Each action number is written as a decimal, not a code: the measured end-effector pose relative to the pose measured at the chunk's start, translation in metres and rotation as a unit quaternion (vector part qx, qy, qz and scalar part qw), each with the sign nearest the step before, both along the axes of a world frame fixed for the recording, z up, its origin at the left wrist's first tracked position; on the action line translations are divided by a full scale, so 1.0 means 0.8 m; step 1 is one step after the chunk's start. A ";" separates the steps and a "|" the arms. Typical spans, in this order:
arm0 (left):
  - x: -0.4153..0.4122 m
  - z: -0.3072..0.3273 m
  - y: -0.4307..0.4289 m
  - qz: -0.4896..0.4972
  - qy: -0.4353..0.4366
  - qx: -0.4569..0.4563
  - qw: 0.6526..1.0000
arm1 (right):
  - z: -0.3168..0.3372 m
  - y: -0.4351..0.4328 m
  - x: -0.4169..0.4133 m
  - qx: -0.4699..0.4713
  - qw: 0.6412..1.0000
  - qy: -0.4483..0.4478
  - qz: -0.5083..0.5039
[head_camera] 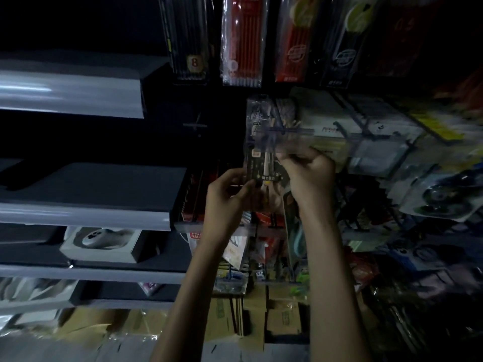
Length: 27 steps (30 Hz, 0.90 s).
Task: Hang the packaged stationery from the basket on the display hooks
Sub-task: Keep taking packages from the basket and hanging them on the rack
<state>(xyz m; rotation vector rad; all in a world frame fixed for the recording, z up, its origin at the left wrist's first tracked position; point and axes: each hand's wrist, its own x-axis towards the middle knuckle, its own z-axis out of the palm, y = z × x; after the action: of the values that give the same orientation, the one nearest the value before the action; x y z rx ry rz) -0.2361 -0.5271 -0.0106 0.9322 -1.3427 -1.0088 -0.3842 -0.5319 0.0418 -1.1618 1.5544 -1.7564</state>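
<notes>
Two hands on one pen pack [266,137], raised to the peg wall. Left hand [230,197] grips the lower left edge, fingers curled round it. Right hand [311,176] pinches the right edge higher up, thumb and fingertips clamped on the plastic.

Key geometry: the pack's long axis runs near vertical. The clear top end is above both hands and the black card end is down between them, so the hang end lies up and away from the fingers. A dark display hook [290,131] shows as a crossbar through the clear upper half. Too blurred to tell whether the pack is already on it or just in front. The right hand is nearer that hook. A second, bare hook [196,125] sits off to the left, well apart.

My read: the hole has to meet the hook tip, so the top edge needs steering while the lower hand keeps the pack from swinging.

Readable text:
- Black pencil pack [187,40] hanging above: tag reads "8".
- Dark pack [403,24] top right: faint "0.5".
- Red pencil pack [244,43]: white print at the top, not legible.
- Held pack: a band of characters on the black card and a small label above it, both too blurred to read.

Basket not in view.
</notes>
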 end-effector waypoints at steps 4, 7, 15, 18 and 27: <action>0.001 -0.001 0.002 0.008 0.011 0.009 1.000 | -0.016 0.017 0.001 0.035 0.998 0.037 -0.037; 0.001 -0.007 0.004 0.005 0.021 0.006 1.000 | -0.027 0.033 0.001 0.067 0.991 0.090 -0.073; 0.005 -0.023 0.013 0.006 0.035 -0.009 0.999 | -0.050 0.053 0.008 0.110 0.981 0.121 -0.105; 0.010 -0.028 0.021 -0.002 0.026 -0.005 1.000 | -0.060 0.053 0.009 0.102 0.980 0.125 -0.115; 0.017 -0.028 0.022 -0.025 -0.016 0.001 1.000 | -0.066 0.039 0.012 0.086 0.978 0.141 -0.127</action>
<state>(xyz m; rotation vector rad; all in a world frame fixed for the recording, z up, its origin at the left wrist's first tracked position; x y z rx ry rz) -0.2226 -0.5097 -0.0331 0.9241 -1.3970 -1.0375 -0.3745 -0.5008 -0.0113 -1.2094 2.0592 -1.6212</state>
